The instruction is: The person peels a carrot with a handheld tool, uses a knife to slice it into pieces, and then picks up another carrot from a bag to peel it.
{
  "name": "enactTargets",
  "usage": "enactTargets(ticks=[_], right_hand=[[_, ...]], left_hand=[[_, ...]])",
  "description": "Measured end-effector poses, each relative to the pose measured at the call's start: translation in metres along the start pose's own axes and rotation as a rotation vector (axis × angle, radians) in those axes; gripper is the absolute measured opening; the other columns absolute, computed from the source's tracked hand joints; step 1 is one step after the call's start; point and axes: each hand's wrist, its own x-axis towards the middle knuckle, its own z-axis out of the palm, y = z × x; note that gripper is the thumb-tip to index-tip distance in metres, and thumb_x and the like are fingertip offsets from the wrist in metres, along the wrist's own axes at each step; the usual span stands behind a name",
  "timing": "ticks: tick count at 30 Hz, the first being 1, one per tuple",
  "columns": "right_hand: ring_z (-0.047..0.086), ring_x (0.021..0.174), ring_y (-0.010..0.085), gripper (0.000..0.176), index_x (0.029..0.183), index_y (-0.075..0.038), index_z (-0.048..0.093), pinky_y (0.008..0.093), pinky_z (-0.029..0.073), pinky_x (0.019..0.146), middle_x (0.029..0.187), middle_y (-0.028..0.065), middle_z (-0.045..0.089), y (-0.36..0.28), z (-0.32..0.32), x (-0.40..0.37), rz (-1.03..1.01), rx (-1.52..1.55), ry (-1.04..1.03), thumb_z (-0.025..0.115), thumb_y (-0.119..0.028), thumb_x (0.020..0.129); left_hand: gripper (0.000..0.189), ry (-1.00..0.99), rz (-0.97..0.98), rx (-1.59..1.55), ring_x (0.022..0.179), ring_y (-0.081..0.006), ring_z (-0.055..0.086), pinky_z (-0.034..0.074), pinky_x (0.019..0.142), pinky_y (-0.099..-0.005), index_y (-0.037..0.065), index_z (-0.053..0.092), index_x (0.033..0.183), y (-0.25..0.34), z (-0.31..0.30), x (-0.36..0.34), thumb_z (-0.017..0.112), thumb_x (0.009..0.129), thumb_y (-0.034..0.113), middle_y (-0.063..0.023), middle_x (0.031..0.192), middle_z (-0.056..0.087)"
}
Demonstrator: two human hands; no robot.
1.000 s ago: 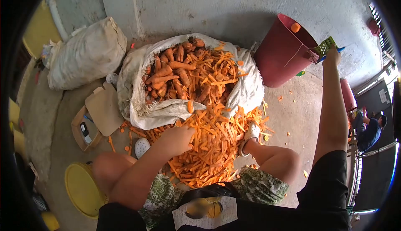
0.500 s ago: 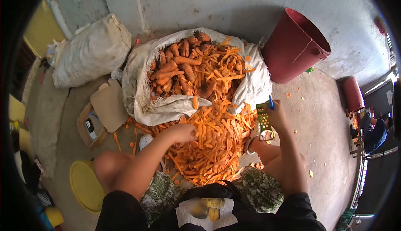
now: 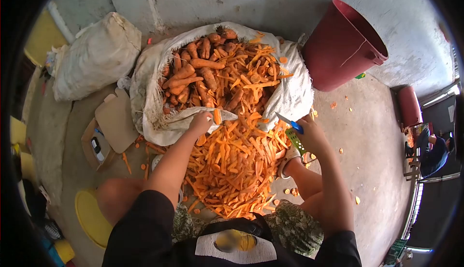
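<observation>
A white sack [image 3: 292, 93] lies open on the floor, full of whole carrots [image 3: 193, 76] and carrot peelings. A heap of orange peelings [image 3: 237, 161] spreads between my legs. My left hand [image 3: 201, 121] reaches to the sack's front lip, its fingers on a carrot piece [image 3: 217, 116] there. At the right edge of the heap my right hand [image 3: 309, 134] grips a small knife with a blue handle [image 3: 287, 120] together with a green grater-like tool [image 3: 294, 140].
A dark red bucket [image 3: 338, 49] stands at the back right against the wall. A tied white sack [image 3: 94, 54] lies at the left. A cardboard box with a phone [image 3: 96, 144] and a yellow lid [image 3: 89, 216] are at my left. Another person [image 3: 435, 153] sits at the far right.
My right hand came down from the bucket's rim to the heap's right edge, still holding the tools. My left hand moved up from the peelings to the sack's front lip.
</observation>
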Motion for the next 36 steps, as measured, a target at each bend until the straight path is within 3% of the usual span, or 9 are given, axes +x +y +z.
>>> enactTargets(ticks=[6, 9, 11, 17, 23, 24, 27, 30, 36], right_hand=[[0.053, 0.082, 0.0337, 0.020, 0.091, 0.001, 0.056, 0.0387, 0.042, 0.072, 0.092, 0.0169, 0.051, 0.009, 0.005, 0.012, 0.050, 0.070, -0.071, 0.058, -0.016, 0.079], [0.053, 0.081, 0.0341, 0.018, 0.089, 0.001, 0.056, 0.0383, 0.042, 0.070, 0.088, 0.0170, 0.053, 0.015, 0.006, 0.016, 0.064, 0.069, -0.104, 0.058, -0.015, 0.080], [0.055, 0.082, 0.0327, 0.020, 0.092, -0.004, 0.058, 0.0400, 0.043, 0.070, 0.085, 0.0152, 0.056, 0.023, 0.010, 0.018, 0.053, 0.018, -0.144, 0.057, -0.021, 0.080], [0.055, 0.073, 0.0345, 0.021, 0.085, -0.002, 0.056, 0.0407, 0.042, 0.065, 0.076, 0.0179, 0.058, 0.020, 0.013, 0.019, 0.114, 0.043, -0.181, 0.055, -0.023, 0.081], [0.056, 0.072, 0.0340, 0.021, 0.084, -0.003, 0.056, 0.0405, 0.042, 0.064, 0.076, 0.0178, 0.058, 0.021, 0.019, 0.016, 0.147, 0.043, -0.236, 0.055, -0.024, 0.081], [0.056, 0.072, 0.0340, 0.021, 0.084, -0.003, 0.056, 0.0405, 0.042, 0.064, 0.076, 0.0178, 0.058, 0.020, 0.019, 0.015, 0.147, 0.043, -0.238, 0.055, -0.024, 0.081], [0.056, 0.072, 0.0335, 0.021, 0.084, -0.003, 0.056, 0.0404, 0.042, 0.064, 0.076, 0.0175, 0.058, 0.018, 0.020, 0.016, 0.139, 0.032, -0.237, 0.055, -0.023, 0.081], [0.056, 0.071, 0.0326, 0.021, 0.086, -0.003, 0.056, 0.0402, 0.042, 0.063, 0.076, 0.0172, 0.058, 0.022, 0.024, 0.018, 0.087, 0.029, -0.244, 0.055, -0.023, 0.082], [0.057, 0.071, 0.0318, 0.022, 0.087, -0.003, 0.056, 0.0396, 0.042, 0.063, 0.077, 0.0169, 0.059, 0.009, 0.021, 0.020, 0.094, 0.013, -0.279, 0.054, -0.024, 0.082]], left_hand=[[0.049, 0.052, -0.068, 0.442, 0.110, -0.0262, 0.045, 0.040, 0.090, -0.0412, 0.014, 0.039, 0.123, -0.008, 0.008, 0.042, 0.057, 0.080, 0.029, -0.0080, 0.134, 0.027], [0.059, -0.142, -0.215, 0.399, 0.126, -0.0281, 0.026, 0.022, 0.103, -0.0516, 0.018, 0.028, 0.131, -0.013, 0.003, 0.039, 0.055, 0.082, 0.036, -0.0058, 0.139, 0.022], [0.067, -0.260, -0.162, 0.446, 0.119, -0.0280, 0.037, 0.021, 0.103, -0.0538, 0.020, 0.019, 0.136, -0.018, 0.005, 0.023, 0.054, 0.081, 0.038, -0.0076, 0.141, 0.016], [0.040, -0.103, -0.139, 0.487, 0.112, -0.0263, 0.041, 0.029, 0.097, -0.0506, 0.016, 0.044, 0.121, -0.039, 0.034, 0.010, 0.051, 0.085, 0.033, -0.0068, 0.125, 0.038], [0.022, -0.005, 0.223, 0.495, 0.113, -0.0283, 0.038, 0.041, 0.087, -0.0419, 0.006, 0.053, 0.104, -0.046, 0.072, -0.017, 0.048, 0.085, 0.016, -0.0104, 0.111, 0.046], [0.017, 0.049, 0.282, 0.468, 0.099, -0.0276, 0.047, 0.044, 0.079, -0.0416, 0.005, 0.053, 0.095, -0.049, 0.083, -0.025, 0.048, 0.085, 0.017, -0.0099, 0.104, 0.048], [0.014, -0.053, 0.049, 0.356, 0.078, -0.0266, 0.053, 0.046, 0.069, -0.0411, 0.004, 0.051, 0.086, -0.019, 0.086, -0.054, 0.049, 0.085, 0.018, -0.0097, 0.094, 0.052], [0.015, 0.007, 0.068, 0.193, 0.065, -0.0266, 0.053, 0.046, 0.062, -0.0404, 0.005, 0.048, 0.083, -0.018, 0.098, -0.066, 0.048, 0.086, 0.020, -0.0111, 0.086, 0.053], [0.019, 0.092, 0.057, -0.293, 0.067, -0.0275, 0.053, 0.046, 0.059, -0.0381, 0.002, 0.048, 0.093, -0.047, 0.091, -0.046, 0.050, 0.085, 0.020, -0.0148, 0.091, 0.051]])
